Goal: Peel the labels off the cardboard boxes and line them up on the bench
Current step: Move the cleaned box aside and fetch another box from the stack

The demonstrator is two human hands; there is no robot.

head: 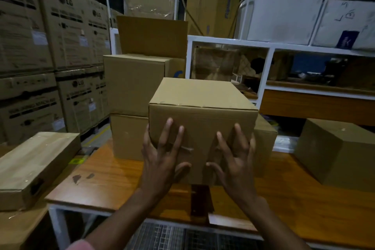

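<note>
A plain brown cardboard box (203,111) stands on the wooden bench (113,178) right in front of me. My left hand (162,158) lies flat on the left half of its near face, fingers spread, thumb under the lower edge. On the right half, my right hand (235,160) presses the same way, thumb curled toward the box's bottom. Between my hands a strip of brown tape (187,149) crosses the near face. No paper label shows on this box.
Stacked brown boxes (134,87) stand behind and to the left on the bench. Another box (341,154) sits at the right, a flat carton (34,164) at the left. Printed cartons (50,46) tower far left; white shelving (269,67) rises behind.
</note>
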